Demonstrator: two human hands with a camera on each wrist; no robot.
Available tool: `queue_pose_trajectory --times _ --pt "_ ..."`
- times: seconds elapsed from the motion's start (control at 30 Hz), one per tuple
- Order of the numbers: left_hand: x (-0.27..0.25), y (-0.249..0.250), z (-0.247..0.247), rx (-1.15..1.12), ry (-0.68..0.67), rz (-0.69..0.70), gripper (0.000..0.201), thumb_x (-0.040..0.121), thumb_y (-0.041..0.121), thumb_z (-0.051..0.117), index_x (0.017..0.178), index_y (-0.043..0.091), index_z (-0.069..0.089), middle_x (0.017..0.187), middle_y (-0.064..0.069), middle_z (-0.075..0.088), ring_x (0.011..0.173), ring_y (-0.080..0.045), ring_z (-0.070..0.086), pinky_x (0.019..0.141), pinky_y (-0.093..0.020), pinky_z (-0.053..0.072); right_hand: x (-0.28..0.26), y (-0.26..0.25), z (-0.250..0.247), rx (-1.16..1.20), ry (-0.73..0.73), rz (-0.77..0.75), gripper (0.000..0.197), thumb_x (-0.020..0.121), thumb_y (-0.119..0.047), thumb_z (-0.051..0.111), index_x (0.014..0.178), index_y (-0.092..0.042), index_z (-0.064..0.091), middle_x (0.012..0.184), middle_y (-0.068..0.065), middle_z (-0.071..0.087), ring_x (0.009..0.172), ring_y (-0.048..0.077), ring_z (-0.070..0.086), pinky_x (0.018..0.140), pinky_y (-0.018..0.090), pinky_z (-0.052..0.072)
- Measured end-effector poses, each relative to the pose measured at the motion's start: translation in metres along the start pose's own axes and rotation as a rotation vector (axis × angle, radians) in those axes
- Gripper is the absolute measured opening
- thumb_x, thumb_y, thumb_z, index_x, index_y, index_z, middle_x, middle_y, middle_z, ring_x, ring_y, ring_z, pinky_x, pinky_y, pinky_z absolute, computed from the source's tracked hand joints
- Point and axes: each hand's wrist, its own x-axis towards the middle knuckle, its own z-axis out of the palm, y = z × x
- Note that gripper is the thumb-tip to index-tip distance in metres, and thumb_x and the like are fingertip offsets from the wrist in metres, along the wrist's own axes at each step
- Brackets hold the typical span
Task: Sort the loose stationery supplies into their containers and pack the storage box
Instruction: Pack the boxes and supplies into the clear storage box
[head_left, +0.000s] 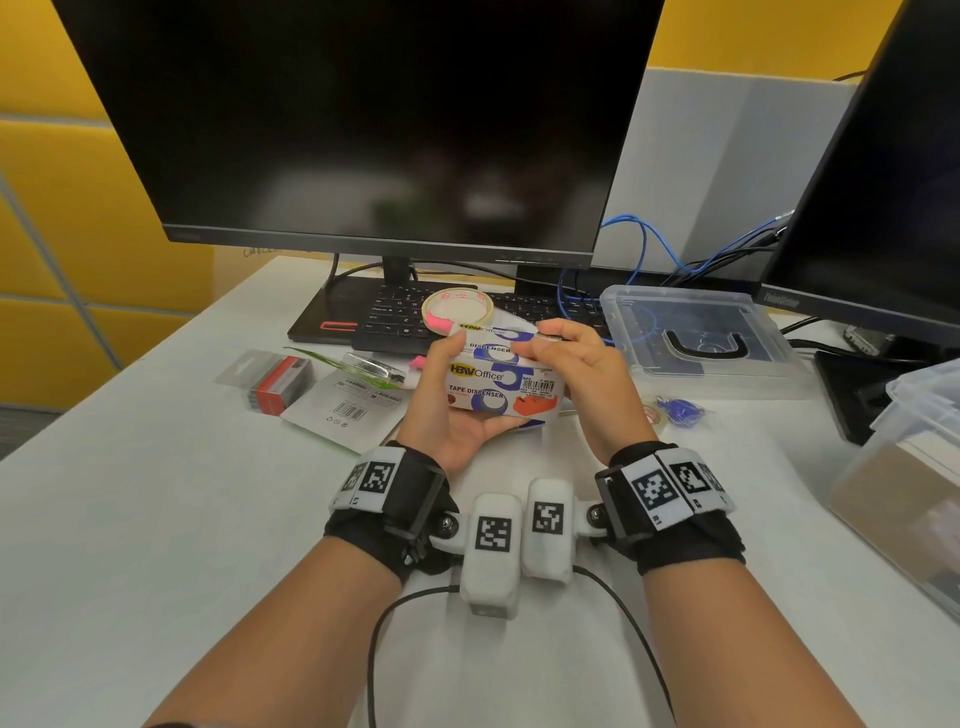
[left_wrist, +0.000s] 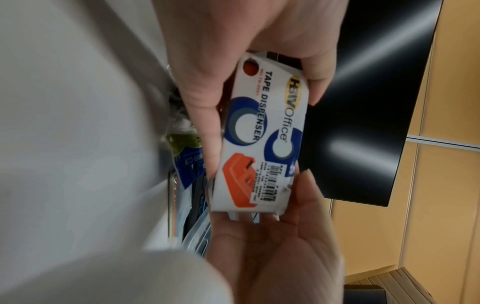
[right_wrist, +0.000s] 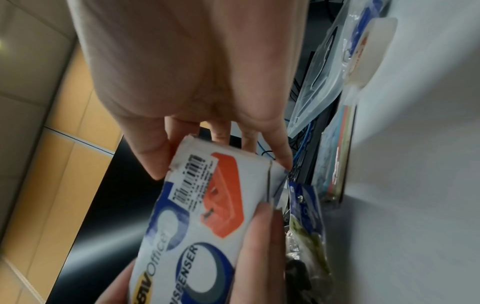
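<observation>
A white tape dispenser box with blue rings and an orange picture is held above the table between both hands. My left hand cups its left end from below, thumb on the near side; in the left wrist view the left hand pinches that end of the tape dispenser box. My right hand grips the right end, fingers curled over the top far edge. In the right wrist view the right hand reaches down onto the tape dispenser box.
A tape roll with pink marks lies on the keyboard. A clear lid sits at right, a clear storage box at the right edge. Staples, a barcoded packet and blue clips lie around.
</observation>
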Motion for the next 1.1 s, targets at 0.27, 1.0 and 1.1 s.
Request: queue_pose_trajectory --times 0.27,1.0,1.1 --pt "-0.001 -0.001 0.002 0.041 -0.007 0.022 0.028 0.09 0.024 0.045 0.108 0.01 0.063 0.105 -0.016 0.069 0.099 -0.033 0.064 0.091 -0.057 0.047 -0.002 -0.003 -0.005 0.112 -0.065 0.044 0.037 0.083 0.005 0.061 0.102 -0.026 0.064 0.125 0.012 0.055 0.109 0.024 0.061 0.068 0.03 0.058" --pt "-0.006 -0.001 0.127 0.256 -0.081 0.121 0.032 0.089 0.021 0.051 0.114 0.003 0.061 0.101 -0.02 0.069 0.087 -0.033 0.068 0.072 -0.047 0.058 -0.023 -0.134 -0.08 -0.776 -0.091 -0.06 0.025 0.084 0.006 0.052 0.08 -0.009 0.071 0.142 0.004 0.041 0.133 0.015 0.036 0.09 0.028 0.049" --pt "-0.007 -0.007 0.164 0.256 -0.119 0.147 0.035 0.089 0.022 0.053 0.118 0.001 0.059 0.103 -0.021 0.068 0.084 -0.03 0.068 0.061 -0.041 0.058 -0.031 -0.175 -0.104 -1.032 -0.202 0.031 0.026 0.082 0.001 0.057 0.089 -0.017 0.073 0.153 -0.002 0.025 0.139 0.012 0.025 0.103 0.027 0.035"
